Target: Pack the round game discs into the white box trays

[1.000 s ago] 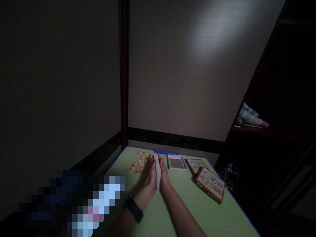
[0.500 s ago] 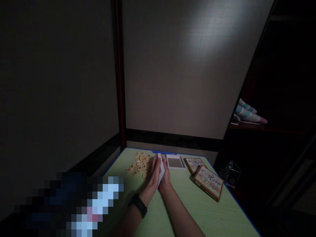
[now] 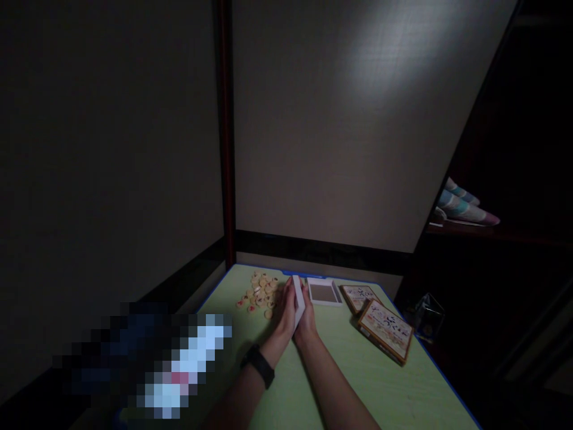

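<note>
Bunch of round pieces [image 3: 261,292] sat just left of the grip, left hand [image 3: 285,312] had a white slab [image 3: 298,301] squeezed snug against the right hand [image 3: 308,316], white tray [image 3: 329,303] was just right of that, and two patterned boxes [image 3: 385,329] further right.

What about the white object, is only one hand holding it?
No, the left hand and right hand hold the white object between them.

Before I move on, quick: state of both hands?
Left hand: holding one side of the thin white piece.
Right hand: holding its opposite side; the piece is clasped between both palms.
</note>
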Tool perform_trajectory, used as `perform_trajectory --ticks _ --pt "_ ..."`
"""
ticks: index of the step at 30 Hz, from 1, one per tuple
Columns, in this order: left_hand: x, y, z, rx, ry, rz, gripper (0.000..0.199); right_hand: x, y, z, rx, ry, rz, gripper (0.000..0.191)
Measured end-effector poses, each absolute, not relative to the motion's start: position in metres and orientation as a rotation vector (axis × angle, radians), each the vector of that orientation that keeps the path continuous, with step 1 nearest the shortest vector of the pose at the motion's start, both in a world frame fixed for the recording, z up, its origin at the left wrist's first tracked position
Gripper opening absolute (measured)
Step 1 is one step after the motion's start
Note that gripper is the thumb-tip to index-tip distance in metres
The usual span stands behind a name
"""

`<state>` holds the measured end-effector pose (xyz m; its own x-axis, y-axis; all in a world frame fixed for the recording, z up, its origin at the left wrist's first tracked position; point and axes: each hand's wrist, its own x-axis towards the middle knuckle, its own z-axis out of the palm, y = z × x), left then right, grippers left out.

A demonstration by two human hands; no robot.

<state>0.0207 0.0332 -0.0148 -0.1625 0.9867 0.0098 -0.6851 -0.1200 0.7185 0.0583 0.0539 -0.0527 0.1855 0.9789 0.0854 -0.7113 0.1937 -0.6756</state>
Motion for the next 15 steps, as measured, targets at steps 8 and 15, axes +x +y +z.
perform_trajectory --ticks 8,15 --pt "0.021 0.041 -0.026 0.765 0.799 1.643 0.02 0.058 0.054 -0.051 -0.539 -0.508 1.291 0.052" --pt "0.019 0.031 -0.017 0.664 0.78 1.621 0.028 0.058 0.053 -0.052 -0.584 -0.591 1.239 0.055"
